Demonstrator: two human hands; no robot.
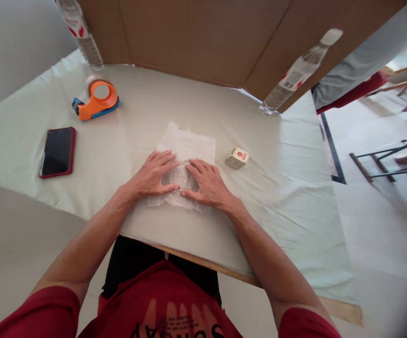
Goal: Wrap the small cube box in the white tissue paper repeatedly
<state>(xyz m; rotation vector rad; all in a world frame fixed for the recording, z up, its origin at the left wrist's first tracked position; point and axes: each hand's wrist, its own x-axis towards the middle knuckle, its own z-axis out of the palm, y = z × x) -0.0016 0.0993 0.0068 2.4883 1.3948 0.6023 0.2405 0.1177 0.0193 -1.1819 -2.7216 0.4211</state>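
Note:
A sheet of bubble wrap [178, 177] lies on the cloth-covered table in front of me, its near edge crumpled. Its far part, a flat whitish sheet [189, 143], stretches away beyond my fingers. My left hand [156, 173] rests on the left side of the wrap with fingers spread. On the right side, my right hand [205, 183] lies the same way, palm down, fingers apart. Both thumbs point inward and nearly meet. Whether anything is under the wrap, I cannot tell. A small printed carton [237, 158] sits just right of my right hand, touched by neither hand.
An orange tape dispenser [100, 101] and a red-cased phone [58, 152] lie to the left. Water bottles stand at the back left [84, 40] and back right [295, 77], against a tall cardboard panel [189, 37]. Someone in grey [358, 70] is behind the panel.

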